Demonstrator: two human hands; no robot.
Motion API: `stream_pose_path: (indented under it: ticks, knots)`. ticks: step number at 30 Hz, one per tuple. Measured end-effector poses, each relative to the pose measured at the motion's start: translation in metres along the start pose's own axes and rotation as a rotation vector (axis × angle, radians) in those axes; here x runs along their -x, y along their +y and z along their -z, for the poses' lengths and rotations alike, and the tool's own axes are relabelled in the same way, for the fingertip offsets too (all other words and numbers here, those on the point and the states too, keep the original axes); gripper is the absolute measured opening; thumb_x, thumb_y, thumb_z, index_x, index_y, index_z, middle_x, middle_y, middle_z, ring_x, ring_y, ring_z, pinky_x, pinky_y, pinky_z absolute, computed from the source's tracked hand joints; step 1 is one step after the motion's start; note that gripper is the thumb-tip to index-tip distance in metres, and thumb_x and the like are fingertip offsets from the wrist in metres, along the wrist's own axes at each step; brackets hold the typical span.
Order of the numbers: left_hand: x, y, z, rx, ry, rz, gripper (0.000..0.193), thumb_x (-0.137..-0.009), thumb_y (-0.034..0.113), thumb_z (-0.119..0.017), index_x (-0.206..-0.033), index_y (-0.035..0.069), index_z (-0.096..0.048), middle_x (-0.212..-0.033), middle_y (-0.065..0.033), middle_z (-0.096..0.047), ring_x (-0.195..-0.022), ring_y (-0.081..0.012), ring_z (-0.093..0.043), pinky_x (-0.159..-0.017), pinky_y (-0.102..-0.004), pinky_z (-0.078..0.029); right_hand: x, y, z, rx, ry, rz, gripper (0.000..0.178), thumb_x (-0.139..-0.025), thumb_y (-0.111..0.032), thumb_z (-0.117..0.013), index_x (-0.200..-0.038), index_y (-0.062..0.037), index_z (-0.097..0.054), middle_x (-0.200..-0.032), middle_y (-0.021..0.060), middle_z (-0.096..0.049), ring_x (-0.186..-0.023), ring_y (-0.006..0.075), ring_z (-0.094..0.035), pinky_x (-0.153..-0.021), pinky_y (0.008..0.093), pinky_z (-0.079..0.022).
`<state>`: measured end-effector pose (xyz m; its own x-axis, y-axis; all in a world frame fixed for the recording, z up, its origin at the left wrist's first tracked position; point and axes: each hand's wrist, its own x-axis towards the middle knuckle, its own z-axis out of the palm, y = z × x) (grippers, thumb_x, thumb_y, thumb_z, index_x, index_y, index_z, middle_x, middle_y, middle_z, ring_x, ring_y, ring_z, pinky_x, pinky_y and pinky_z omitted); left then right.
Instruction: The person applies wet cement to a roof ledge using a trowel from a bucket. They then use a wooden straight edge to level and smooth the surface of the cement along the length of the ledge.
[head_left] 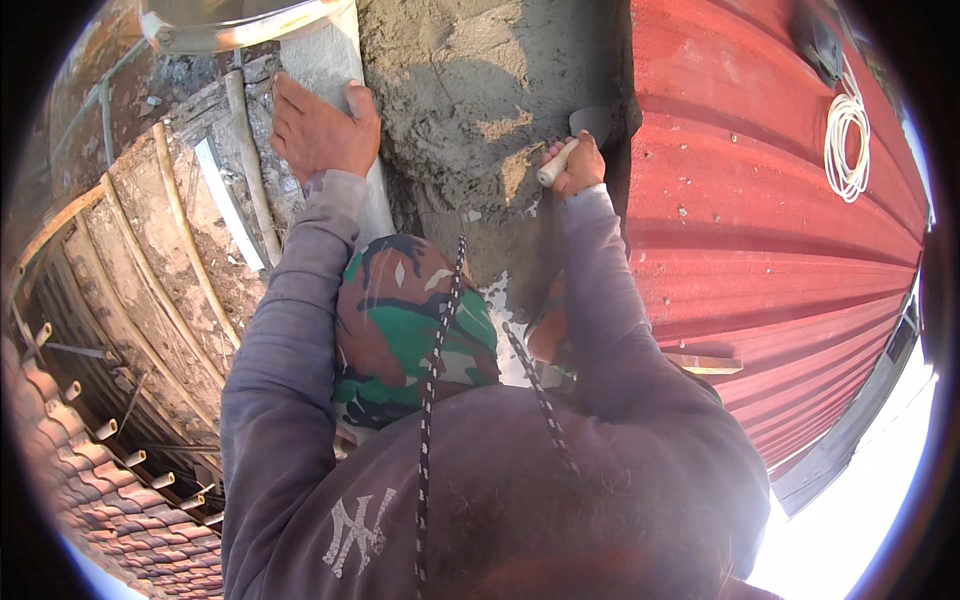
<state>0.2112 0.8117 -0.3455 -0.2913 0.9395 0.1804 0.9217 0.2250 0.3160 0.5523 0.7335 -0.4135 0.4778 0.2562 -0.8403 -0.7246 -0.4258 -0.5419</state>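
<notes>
My right hand (580,170) is closed around the pale handle of a trowel (590,121), whose dark blade points away from me. The blade lies against wet grey mortar (440,100), close to the red metal sheet's edge. Rough patches and smears show across the mortar, and some paler spots are sunlit. Off to the left, my left hand (326,130) rests with its thumb apart from its fingers and holds nothing. It lies at a pale grey board or ledge (375,205) along the mortar's left side; the exact contact under the palm is hidden.
Red corrugated roofing (760,190) fills the right side, with a coiled white cable (847,145) on it. At left, wooden poles (180,195) cross a rough lower surface; clay roof tiles (110,500) lie lower left. A curved pale rim (250,30) juts in at the top.
</notes>
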Motion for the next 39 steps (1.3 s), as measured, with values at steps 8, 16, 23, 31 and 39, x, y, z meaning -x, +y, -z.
stream_pose_path:
  ticks: [8,16,23,31,39]
  knots:
    - [-0.002,0.004,0.002,0.033,-0.013,-0.014,0.092,-0.096,0.054,-0.062,-0.158,-0.008,-0.035,-0.155,-0.0309,-0.050,-0.144,-0.0451,-0.049,-0.119,-0.0557,-0.034,-0.058,-0.092,-0.105,0.174,-0.133,0.170,0.028,-0.110,-0.033,-0.051,-0.110,-0.0052,-0.053,-0.092,0.0137,-0.061,-0.076,0.0297,-0.062,-0.066,0.0498,-0.056]
    - [-0.002,-0.001,0.005,-0.014,-0.005,0.008,0.093,-0.095,0.055,-0.063,-0.158,-0.008,-0.036,-0.151,-0.0295,-0.054,-0.141,-0.0443,-0.051,-0.117,-0.0559,-0.035,-0.010,0.009,0.020,0.131,0.086,0.045,0.035,-0.106,-0.046,-0.059,-0.104,-0.0119,-0.055,-0.087,0.0084,-0.058,-0.073,0.0263,-0.059,-0.065,0.0455,-0.055]
    - [-0.001,-0.002,0.004,0.024,-0.053,-0.001,0.098,-0.095,0.053,-0.060,-0.159,-0.013,-0.030,-0.155,-0.0333,-0.048,-0.141,-0.0461,-0.048,-0.118,-0.0565,-0.032,0.056,0.036,0.089,0.419,0.125,0.070,0.040,-0.106,-0.049,-0.057,-0.118,-0.0100,-0.058,-0.085,0.0074,-0.059,-0.072,0.0237,-0.062,-0.061,0.0467,-0.055]
    - [0.000,-0.001,0.001,0.010,-0.074,0.007,0.097,-0.095,0.054,-0.060,-0.161,-0.011,-0.028,-0.157,-0.0330,-0.046,-0.147,-0.0456,-0.044,-0.122,-0.0552,-0.031,0.029,0.019,0.084,1.457,0.411,0.639,0.040,-0.105,-0.041,-0.060,-0.130,-0.0094,-0.060,-0.120,0.0264,-0.074,-0.114,0.0468,-0.071,-0.096,0.0566,-0.056]
    - [-0.001,-0.001,-0.002,-0.008,-0.081,0.020,0.099,-0.095,0.053,-0.058,-0.162,-0.013,-0.025,-0.158,-0.0342,-0.044,-0.148,-0.0456,-0.043,-0.124,-0.0540,-0.029,0.072,0.075,0.140,1.685,0.020,0.819,0.035,-0.103,-0.037,-0.064,-0.126,-0.0110,-0.059,-0.121,0.0200,-0.072,-0.109,0.0429,-0.072,-0.093,0.0551,-0.057]
